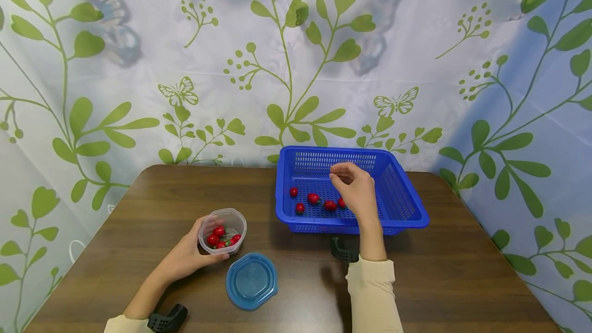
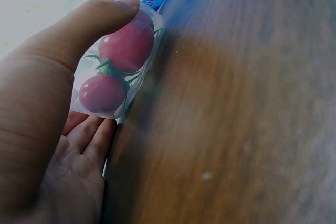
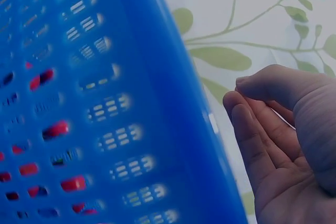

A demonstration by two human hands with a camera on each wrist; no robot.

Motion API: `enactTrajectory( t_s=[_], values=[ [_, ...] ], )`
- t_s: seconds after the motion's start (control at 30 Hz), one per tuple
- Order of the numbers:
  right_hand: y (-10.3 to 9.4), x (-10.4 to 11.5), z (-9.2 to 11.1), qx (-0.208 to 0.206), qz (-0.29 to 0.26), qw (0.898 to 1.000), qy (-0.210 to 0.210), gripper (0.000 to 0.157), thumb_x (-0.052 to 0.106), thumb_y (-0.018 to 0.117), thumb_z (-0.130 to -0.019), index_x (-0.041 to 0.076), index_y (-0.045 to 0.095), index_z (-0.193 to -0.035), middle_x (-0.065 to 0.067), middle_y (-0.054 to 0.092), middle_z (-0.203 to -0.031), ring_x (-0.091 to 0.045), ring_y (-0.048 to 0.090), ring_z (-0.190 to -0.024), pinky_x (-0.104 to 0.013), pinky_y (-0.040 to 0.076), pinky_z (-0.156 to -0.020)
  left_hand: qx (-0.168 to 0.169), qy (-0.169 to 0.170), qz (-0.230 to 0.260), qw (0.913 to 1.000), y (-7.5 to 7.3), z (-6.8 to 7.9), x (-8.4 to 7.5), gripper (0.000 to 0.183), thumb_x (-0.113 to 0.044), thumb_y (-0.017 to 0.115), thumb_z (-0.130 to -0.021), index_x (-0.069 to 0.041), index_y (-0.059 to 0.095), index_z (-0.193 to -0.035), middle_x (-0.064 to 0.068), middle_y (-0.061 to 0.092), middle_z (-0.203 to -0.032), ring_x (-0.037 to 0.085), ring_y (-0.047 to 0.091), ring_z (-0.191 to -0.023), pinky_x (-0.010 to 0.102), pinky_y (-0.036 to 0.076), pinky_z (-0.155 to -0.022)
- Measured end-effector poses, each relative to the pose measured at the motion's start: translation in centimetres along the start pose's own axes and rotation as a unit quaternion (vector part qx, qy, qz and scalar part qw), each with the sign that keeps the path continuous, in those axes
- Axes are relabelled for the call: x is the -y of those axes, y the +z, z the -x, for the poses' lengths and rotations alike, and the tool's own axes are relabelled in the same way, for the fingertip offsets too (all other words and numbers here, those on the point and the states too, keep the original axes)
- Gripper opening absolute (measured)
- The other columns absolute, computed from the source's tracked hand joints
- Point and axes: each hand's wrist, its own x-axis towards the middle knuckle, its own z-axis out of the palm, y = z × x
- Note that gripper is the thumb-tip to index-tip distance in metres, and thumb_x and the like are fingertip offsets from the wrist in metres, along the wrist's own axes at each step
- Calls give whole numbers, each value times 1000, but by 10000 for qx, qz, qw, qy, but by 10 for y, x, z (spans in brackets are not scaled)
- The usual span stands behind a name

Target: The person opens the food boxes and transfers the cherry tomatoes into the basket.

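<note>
On the table [image 1: 314,297], toward its left edge, the left hand [image 1: 188,252] curls thumb and fingers round a clear tub [image 1: 233,217], probably to steady it, its mouth uncovered above the cherry tomatoes [image 1: 219,230] inside. The blue lid [image 1: 252,280] lies just beside, closer to the near edge, perhaps there to leave that mouth free. Loose tomatoes [image 1: 313,198] lie in the basket [image 1: 319,221] by the far edge. The right hand [image 1: 355,188] hangs above the basket, well apart from the left, fingers loosely bent; nothing shows between thumb and fingertips.

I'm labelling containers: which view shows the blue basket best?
The head view: nearly the whole blue basket shows, partly behind the right hand. The right wrist view shows part close up; the left wrist, a small patch.
</note>
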Motion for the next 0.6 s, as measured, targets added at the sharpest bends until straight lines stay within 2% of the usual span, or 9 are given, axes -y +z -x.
enactTrajectory(
  t_s=[0.37, 0.6],
  values=[
    [24, 16, 1, 408, -179, 9985, -307, 20, 13, 76, -94, 7, 74, -113, -9, 77, -108, -23, 73, -102, -40, 57, -94, -2, -7, 7, 10000, 0, 0, 0, 98, -42, 91, -77, -13, 34, -151, 4, 56, -150, 28, 50, -140, 2, 24, -105],
    [38, 27, 4, 651, -243, 9964, -488, 23, 11, 76, -94, 4, 73, -116, -13, 76, -112, -25, 73, -105, -42, 57, -95, 1, -36, -4, 10000, 0, 1, -2, 99, -42, 91, -77, -13, 33, -152, 4, 56, -150, 28, 50, -140, 1, 23, -105]
  ],
)
